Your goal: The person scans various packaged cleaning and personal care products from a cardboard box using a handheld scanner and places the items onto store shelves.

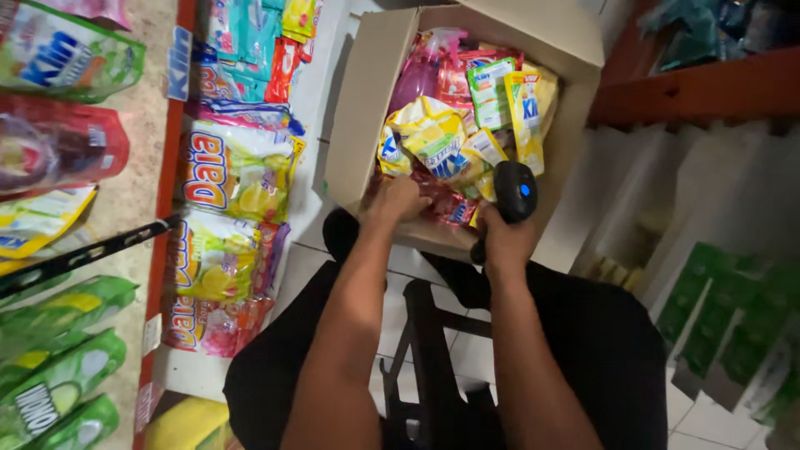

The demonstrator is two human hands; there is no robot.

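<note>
While seated, right hand clamped on black scanner, left hand fingers closed on red pouch, cardboard box.

A single camera sits on the person's head, looking steeply down over both forearms, close above the hands and the open cardboard box just beyond them.

A black handheld scanner (blue button up) stands over the cardboard box's near edge; red sachets lie at the near wall.
</note>
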